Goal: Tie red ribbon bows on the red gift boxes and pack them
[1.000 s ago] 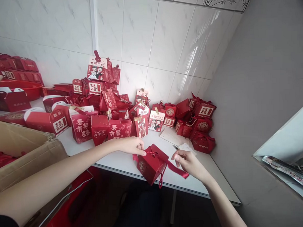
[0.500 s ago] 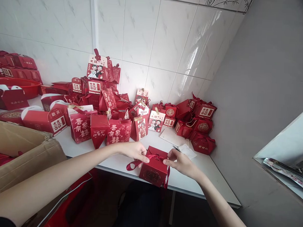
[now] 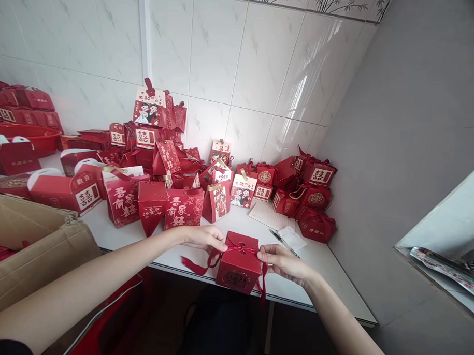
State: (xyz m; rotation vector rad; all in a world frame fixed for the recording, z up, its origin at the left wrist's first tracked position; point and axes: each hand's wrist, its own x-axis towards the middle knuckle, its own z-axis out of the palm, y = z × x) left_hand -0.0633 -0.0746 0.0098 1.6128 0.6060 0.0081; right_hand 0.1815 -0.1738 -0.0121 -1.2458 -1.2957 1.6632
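A red gift box stands at the front edge of the white table, a dark round pattern on its near face. Across its top runs a red ribbon, crossed or knotted at the middle. My left hand pinches the ribbon at the box's left side, and a loose tail hangs off to the left. At the right side my right hand pinches the other part of the ribbon, with a tail hanging down the box. Both hands are closed, thumb against fingers.
Behind stand several red gift boxes piled along the wall. A pen and a paper slip lie to the right. At left is an open cardboard box, with a red basin beyond. The white table meets a grey wall.
My hands have drawn the ribbon out sideways, and its crossing looks tighter and flatter on the box top. The left tail has swung outward. My right hand has turned, uncovering the pen.
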